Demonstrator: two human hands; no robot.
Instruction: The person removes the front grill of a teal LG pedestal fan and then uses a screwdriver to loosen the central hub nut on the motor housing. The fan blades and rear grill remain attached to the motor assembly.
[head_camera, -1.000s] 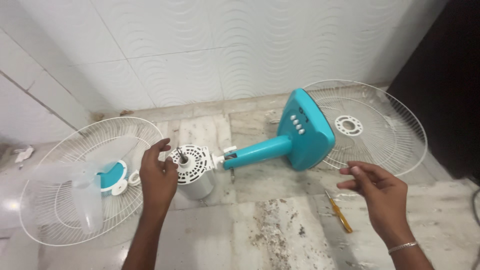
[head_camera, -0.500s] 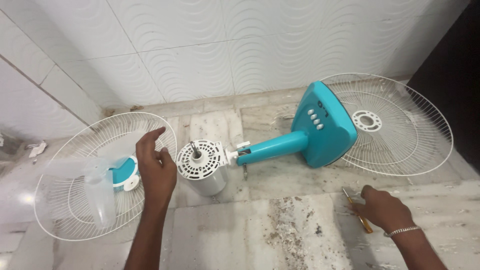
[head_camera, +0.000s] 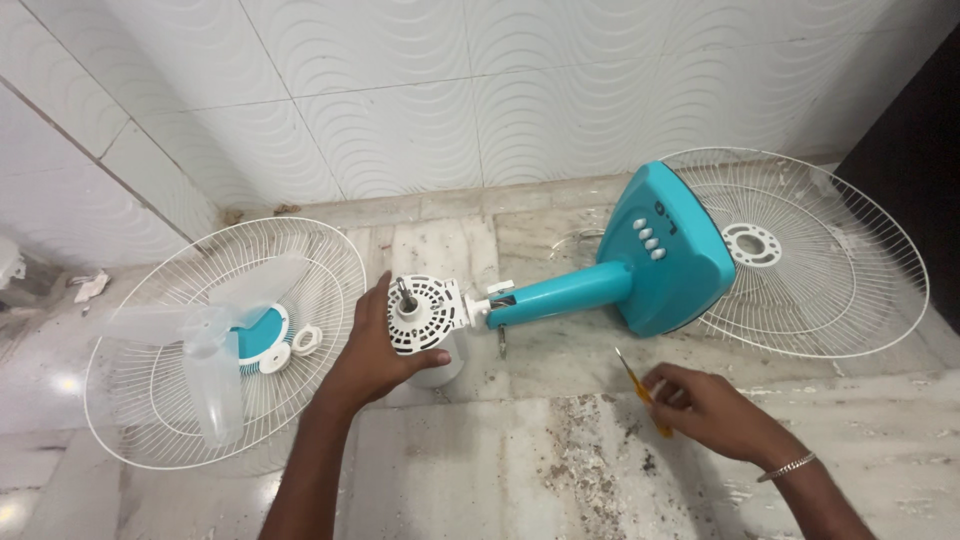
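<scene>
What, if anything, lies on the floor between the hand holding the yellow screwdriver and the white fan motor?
Nothing visible does. Bare marble floor separates the right hand, closed on the yellow screwdriver, from the white motor, which the left hand grips. The teal stand lies farther back.

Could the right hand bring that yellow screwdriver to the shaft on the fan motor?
Probably yes. The right hand holds the yellow screwdriver, and bare floor lies between it and the fan motor. The left hand grips the motor's side, leaving the shaft uncovered.
</scene>
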